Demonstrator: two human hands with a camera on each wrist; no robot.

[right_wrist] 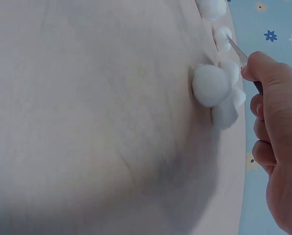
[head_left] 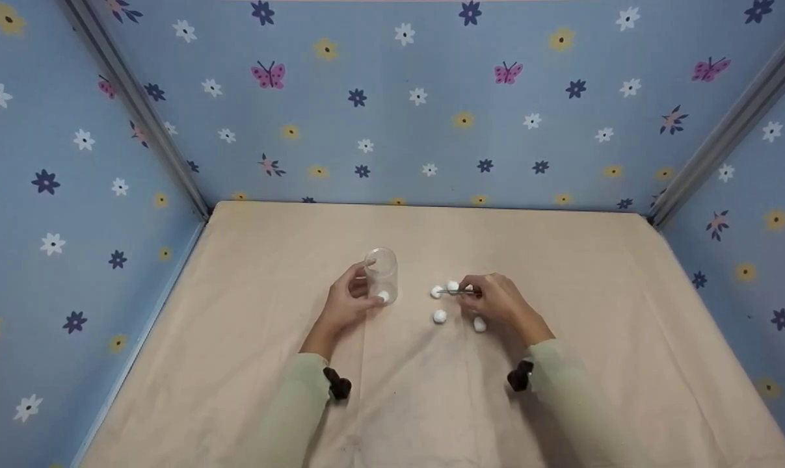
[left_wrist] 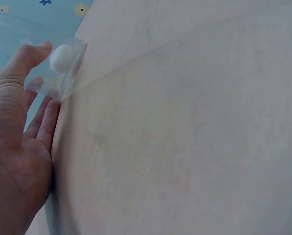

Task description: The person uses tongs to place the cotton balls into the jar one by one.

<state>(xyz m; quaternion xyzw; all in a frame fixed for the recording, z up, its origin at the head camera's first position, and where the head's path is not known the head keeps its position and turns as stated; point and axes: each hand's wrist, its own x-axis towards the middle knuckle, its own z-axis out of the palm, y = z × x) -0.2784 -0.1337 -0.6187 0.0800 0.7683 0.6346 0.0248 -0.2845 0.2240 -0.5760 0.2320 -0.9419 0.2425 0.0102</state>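
Note:
My left hand (head_left: 350, 299) holds a clear plastic cup (head_left: 382, 260) upright on the cloth, thumb on the near side. Inside, at the bottom, lies a white cotton ball (left_wrist: 62, 58). In my right hand (head_left: 496, 299) is a pair of slim metal tweezers (right_wrist: 237, 50), pinched between thumb and fingers. Their tip meets a cotton ball (head_left: 436, 292) on the cloth; whether it is gripped is too small to tell. Other cotton balls lie close by: one (head_left: 452, 285) behind the tweezers, one (head_left: 439, 316) in front, and one (head_left: 480, 324) below my right hand.
A beige cloth (head_left: 288, 247) with creases covers the table. Blue panels (head_left: 418, 143) with flowers and butterflies stand at the back and both sides, joined by grey corner posts (head_left: 138, 97). Dark wrist cameras (head_left: 337, 383) sit at the sleeve cuffs.

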